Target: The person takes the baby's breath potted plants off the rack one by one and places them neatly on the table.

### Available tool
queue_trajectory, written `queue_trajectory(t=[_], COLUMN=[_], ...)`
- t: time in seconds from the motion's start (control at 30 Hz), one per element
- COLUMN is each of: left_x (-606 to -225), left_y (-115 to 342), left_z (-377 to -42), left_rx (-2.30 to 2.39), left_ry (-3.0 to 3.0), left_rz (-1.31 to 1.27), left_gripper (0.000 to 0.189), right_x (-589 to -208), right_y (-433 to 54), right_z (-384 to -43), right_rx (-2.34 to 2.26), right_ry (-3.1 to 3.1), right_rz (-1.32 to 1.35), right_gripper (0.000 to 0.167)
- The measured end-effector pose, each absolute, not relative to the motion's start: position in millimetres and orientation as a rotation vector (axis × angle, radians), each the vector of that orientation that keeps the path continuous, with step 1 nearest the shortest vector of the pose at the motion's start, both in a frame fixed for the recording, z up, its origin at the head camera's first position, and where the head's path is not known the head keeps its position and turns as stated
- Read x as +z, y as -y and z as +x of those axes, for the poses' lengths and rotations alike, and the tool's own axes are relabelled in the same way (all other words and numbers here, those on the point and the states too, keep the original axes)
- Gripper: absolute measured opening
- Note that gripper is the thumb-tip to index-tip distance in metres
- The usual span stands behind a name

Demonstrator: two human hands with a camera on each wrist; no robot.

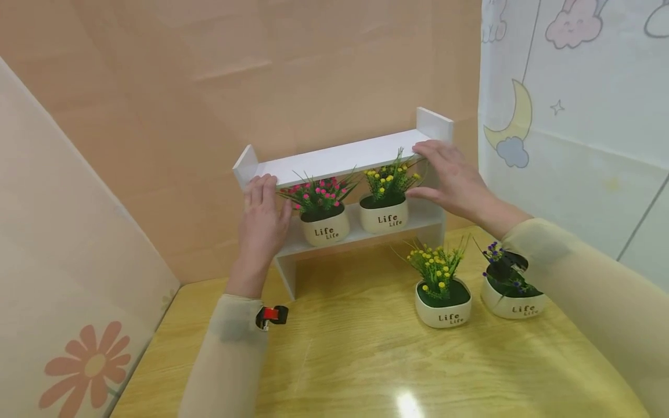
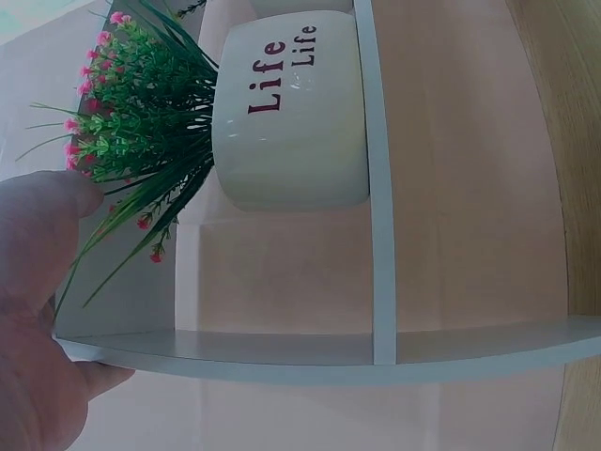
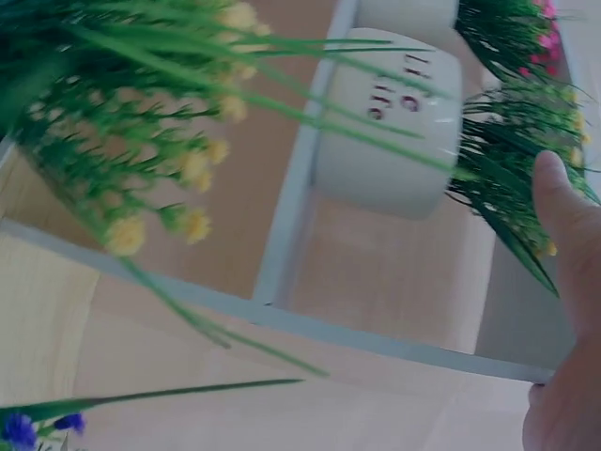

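Where the white two-tier shelf (image 1: 340, 157) stands, on the table's (image 1: 334, 348) far side, the left hand (image 1: 263, 220) and right hand (image 1: 459, 179) pinch its upper ends.
Likely light and stiff, it suits that hold; potted flowers (image 1: 326, 230) aboard could slide.

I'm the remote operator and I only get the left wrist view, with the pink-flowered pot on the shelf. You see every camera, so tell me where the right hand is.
Observer: The right hand is at the upper right end of the shelf unit.
Operator: What flowers are in the pot beside the pink-flowered pot?
Observer: Yellow ones; it is a yellow-flowered pot.
Operator: Is anything standing on the table?
Observer: Yes, a second yellow pot and a purple-flowered pot, in front of the unit's right end.
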State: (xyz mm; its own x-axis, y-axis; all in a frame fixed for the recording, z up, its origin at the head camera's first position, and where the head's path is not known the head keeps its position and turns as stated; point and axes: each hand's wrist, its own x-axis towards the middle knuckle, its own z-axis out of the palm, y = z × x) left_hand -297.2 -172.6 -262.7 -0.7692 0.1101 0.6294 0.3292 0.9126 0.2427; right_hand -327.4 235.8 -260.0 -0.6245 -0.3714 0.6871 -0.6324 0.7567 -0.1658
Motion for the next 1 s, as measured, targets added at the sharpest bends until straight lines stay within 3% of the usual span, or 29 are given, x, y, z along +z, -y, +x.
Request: queue_trajectory(t=[0.53, 1.0], left_x=[-256.7, -273.9], left_y=[170.6, 165.0], left_z=[-300.2, -251.7], left_rx=[-0.503, -0.642], left_ry=[2.427, 2.184], left_rz=[-0.382, -0.457], left_gripper=[0.065, 0.066], right_x=[-280.9, -283.6], right_y=[-237.1, -232.1], right_z=[-346.4, -351.9], right_rx=[0.432, 0.485], right_ry=[2.228, 2.176], right_rz=[0.749, 0.784], right_gripper=[0.102, 0.103])
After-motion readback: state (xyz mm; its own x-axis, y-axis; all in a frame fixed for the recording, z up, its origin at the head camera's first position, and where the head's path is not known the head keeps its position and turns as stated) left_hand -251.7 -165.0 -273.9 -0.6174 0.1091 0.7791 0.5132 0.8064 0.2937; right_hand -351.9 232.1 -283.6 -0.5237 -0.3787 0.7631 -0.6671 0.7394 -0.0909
